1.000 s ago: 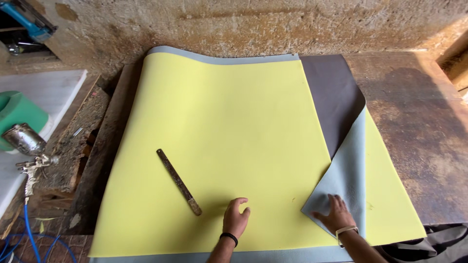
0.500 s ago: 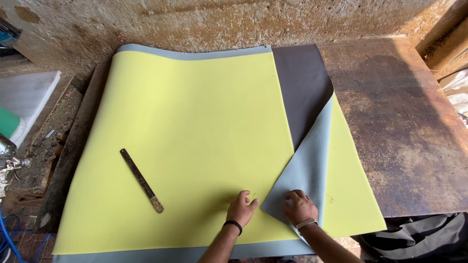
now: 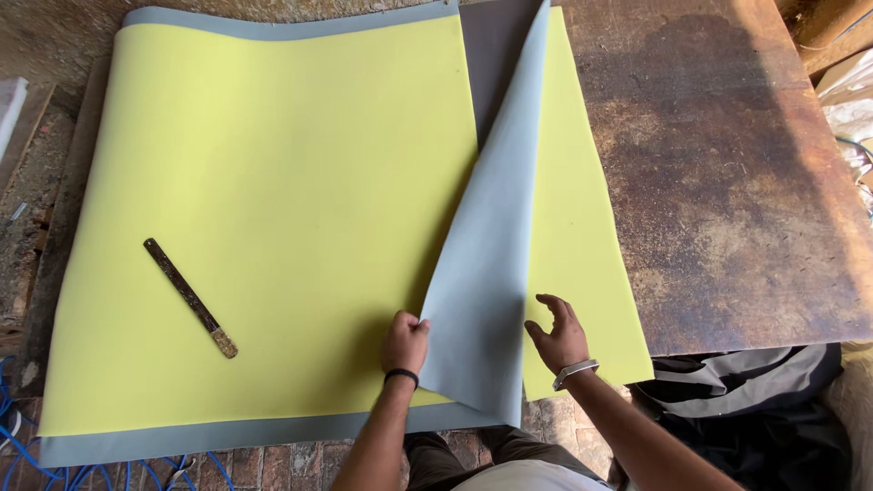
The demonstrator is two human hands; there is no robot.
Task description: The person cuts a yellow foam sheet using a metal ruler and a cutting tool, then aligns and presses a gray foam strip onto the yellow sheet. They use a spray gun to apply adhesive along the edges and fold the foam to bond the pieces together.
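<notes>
Left hand [image 3: 405, 341] pinches the near edge of the grey sheet [image 3: 486, 300], which is folded over in a long triangle across the yellow foam [image 3: 273, 200]. Right hand [image 3: 556, 335] hovers just to the right of that flap, fingers spread and loose, gripping nothing. The foam lies flat on the rusty brown tabletop [image 3: 727, 182], and a thin metal ruler [image 3: 189, 297] rests on the foam, well left of both hands.

Single head-worn view, steeply down, close over the table [image 3: 727, 182]
</notes>
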